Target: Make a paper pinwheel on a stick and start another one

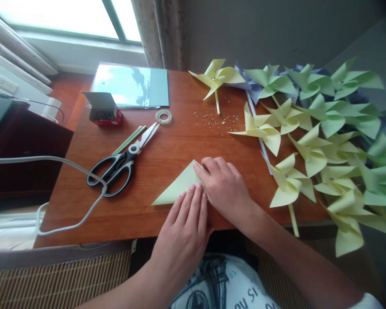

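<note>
A pale yellow-green sheet of paper [176, 187], folded into a triangle, lies on the wooden table in front of me. My left hand [188, 219] rests on its lower edge, with the fingers stretched out flat and side by side. At the upper right of the triangle, my right hand [223, 182] has its fingers curled and grips the paper by the corner. Both hands cover the right part of the paper. Left of it lie black-handled scissors [124, 163], blades slightly apart, beside thin green paper sticks [128, 140].
Yellow pinwheels [287, 180] and green pinwheels [334, 113] crowd the right side. Small bits [223, 122] are scattered near a tape roll [164, 116]. An open red box [106, 113] and a pack of blue sheets [131, 86] stand behind. A white cable [67, 162] crosses the left edge.
</note>
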`<state>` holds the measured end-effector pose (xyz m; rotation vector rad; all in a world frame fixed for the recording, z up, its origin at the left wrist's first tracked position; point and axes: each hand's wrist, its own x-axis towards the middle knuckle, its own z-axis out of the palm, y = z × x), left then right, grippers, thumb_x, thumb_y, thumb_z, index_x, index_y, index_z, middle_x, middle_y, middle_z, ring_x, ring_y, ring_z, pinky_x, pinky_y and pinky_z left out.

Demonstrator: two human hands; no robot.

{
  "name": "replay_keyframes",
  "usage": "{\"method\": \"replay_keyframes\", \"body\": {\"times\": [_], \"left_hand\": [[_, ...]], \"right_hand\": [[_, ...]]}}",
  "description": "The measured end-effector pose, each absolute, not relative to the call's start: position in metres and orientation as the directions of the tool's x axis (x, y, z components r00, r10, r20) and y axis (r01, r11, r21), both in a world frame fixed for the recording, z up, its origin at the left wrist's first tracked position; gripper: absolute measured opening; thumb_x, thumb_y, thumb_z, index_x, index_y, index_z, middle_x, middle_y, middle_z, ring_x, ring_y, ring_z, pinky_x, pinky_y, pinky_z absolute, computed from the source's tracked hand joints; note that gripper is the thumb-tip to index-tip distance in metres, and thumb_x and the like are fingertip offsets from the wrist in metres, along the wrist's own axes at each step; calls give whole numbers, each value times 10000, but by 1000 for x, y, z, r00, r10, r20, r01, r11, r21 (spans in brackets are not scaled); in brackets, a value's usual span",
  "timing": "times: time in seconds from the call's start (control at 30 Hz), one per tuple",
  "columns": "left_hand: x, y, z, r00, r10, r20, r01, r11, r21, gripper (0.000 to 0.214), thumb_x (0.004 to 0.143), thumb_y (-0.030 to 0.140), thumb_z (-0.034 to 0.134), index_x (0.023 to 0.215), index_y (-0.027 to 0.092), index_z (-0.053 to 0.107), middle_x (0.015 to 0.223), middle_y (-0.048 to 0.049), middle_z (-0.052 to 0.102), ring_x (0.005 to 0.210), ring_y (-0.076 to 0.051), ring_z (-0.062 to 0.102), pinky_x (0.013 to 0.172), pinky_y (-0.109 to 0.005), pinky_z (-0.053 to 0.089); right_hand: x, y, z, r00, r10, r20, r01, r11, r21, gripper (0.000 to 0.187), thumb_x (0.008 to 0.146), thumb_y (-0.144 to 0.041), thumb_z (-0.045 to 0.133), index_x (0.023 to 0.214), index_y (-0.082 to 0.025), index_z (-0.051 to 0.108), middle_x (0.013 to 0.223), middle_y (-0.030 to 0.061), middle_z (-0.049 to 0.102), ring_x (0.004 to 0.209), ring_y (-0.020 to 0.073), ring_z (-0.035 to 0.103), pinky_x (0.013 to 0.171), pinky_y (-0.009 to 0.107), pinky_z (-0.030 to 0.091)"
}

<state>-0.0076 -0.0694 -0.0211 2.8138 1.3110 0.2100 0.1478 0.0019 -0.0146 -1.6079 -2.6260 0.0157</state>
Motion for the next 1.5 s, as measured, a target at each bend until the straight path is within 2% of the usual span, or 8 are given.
{"method": "replay_keyframes", "body": {"times": [0.17,0.4,0.63,0.8,0.93,1.13,1.3,1.5], "left_hand": [[-8,-72,-23,636,765,101,757,-644,110,714,984,494,462,1436,-58,499,1538,-282,447,1442,-393,434,1209,-477,268],[-12,-78,-35,659,750,56,736,-658,161,1081,880,783,386,1520,-87,338,1606,-327,293,1526,-436,235,1250,-518,148],[-13,-76,-40,654,755,45,734,-648,202,1014,897,732,432,1564,-17,285,1640,-297,241,1550,-411,172,1260,-500,117],[-15,-77,-39,667,745,24,722,-654,227,964,874,677,548,1580,74,290,1654,-297,192,1547,-440,149,1247,-535,128],[-16,-78,-39,667,744,37,721,-657,218,986,853,636,613,1594,94,256,1653,-300,189,1544,-442,155,1245,-529,138],[-14,-79,-43,656,752,68,733,-656,180,908,914,574,536,1540,-44,312,1638,-306,235,1548,-424,159,1258,-511,131],[-14,-78,-45,656,750,82,733,-659,170,898,896,568,574,1534,-21,343,1638,-296,247,1546,-422,170,1260,-513,137],[-13,-79,-44,656,751,78,737,-659,151,882,914,555,558,1535,-30,332,1632,-304,257,1543,-424,180,1256,-512,157]], "right_hand": [[147,1,-15,-445,894,49,894,447,-40,377,1000,-171,517,1370,-151,582,1198,132,665,987,284,529,752,418,445],[146,1,-11,-420,908,10,905,419,-78,396,991,-200,543,1384,-165,575,1206,117,654,1022,292,534,788,431,456],[155,2,-10,-390,920,34,897,388,-212,383,984,-232,534,1359,-203,605,1231,104,654,1065,299,566,868,451,476],[169,-16,-13,-353,928,122,848,372,-378,506,944,-203,552,1443,-132,513,1347,125,627,1195,295,554,1021,464,469],[180,-38,-23,-275,939,207,817,342,-464,540,889,-182,597,1422,-138,526,1404,147,577,1281,316,510,1102,493,440],[177,-53,-35,-179,944,276,826,297,-479,572,880,-198,616,1436,-139,494,1431,171,542,1314,332,495,1124,527,439],[165,-52,-36,-188,944,271,858,292,-422,586,870,-191,610,1440,-132,488,1452,188,527,1355,352,466,1129,560,435],[168,-49,-44,-130,938,320,868,264,-420,614,815,-75,571,1422,-139,503,1387,163,588,1293,326,518,1111,533,470]]}}
